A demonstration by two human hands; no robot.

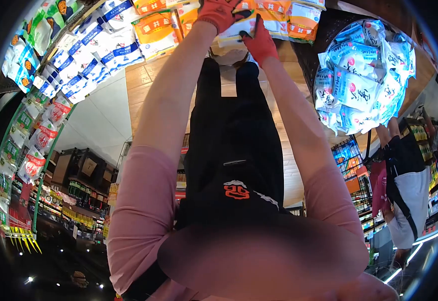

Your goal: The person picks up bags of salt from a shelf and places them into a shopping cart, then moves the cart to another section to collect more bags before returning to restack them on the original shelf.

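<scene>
Both of my hands wear red gloves with dark fingertips and are at the top of the head view. My left hand (222, 12) is partly cut off by the frame edge. Its visible fingers are spread over the orange-and-white plastic packets. Just right of it, my right hand (260, 44) has its index finger stretched out and its thumb apart, at the edge of a pale packet (231, 36) between the hands. Whether either hand bears weight is not visible. Rows of orange-and-white packets (157, 31) lie around them, with another orange packet (302, 22) on the right.
Blue-and-white packets (121, 54) are stacked on the left. A round dark basket heaped with light-blue packets (357, 88) stands on the right. More bags (32, 165) hang at far left. Another person (409, 195) stands at right near shelves. Wooden flooring (146, 93) lies below.
</scene>
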